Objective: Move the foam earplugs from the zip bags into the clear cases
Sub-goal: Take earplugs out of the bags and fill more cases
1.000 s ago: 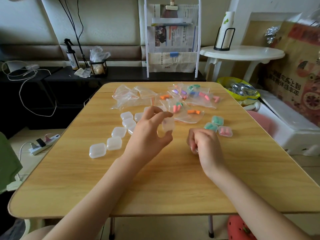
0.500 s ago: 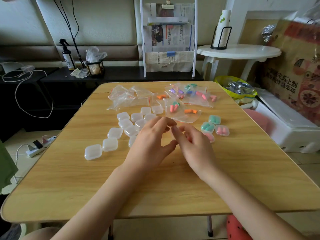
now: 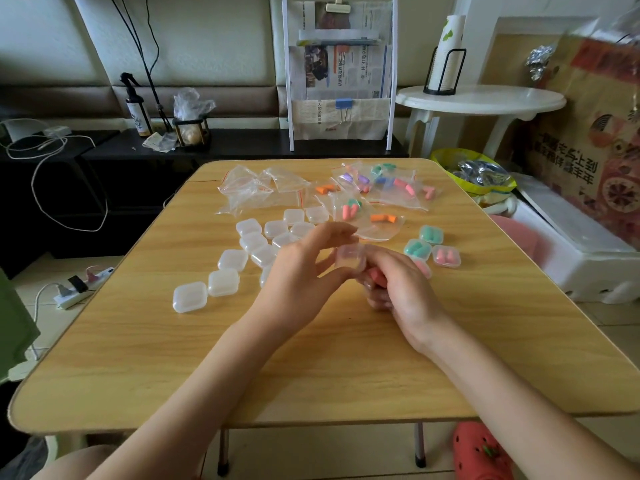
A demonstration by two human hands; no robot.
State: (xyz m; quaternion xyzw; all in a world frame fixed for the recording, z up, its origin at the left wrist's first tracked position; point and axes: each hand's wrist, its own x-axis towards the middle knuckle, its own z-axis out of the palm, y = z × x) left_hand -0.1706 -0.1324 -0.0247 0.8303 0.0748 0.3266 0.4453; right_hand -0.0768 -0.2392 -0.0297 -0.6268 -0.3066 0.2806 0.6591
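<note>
Two bare forearms come in from the near edge of the surface; no sleeve shows on either of them up to the lower border of the view; the wrists carry no watch, band or bracelet; the left hand (image 3: 298, 271) and the right hand (image 3: 403, 289) wear no glove and no ring that can be seen; the fingers (image 3: 337, 232) are slim, with short, plain nails, as far as the slight blur allows to tell.

Home living room, padded sofa back (image 3: 86, 95), newspaper rack (image 3: 341, 74), folding wooden table (image 3: 311, 358)
</note>
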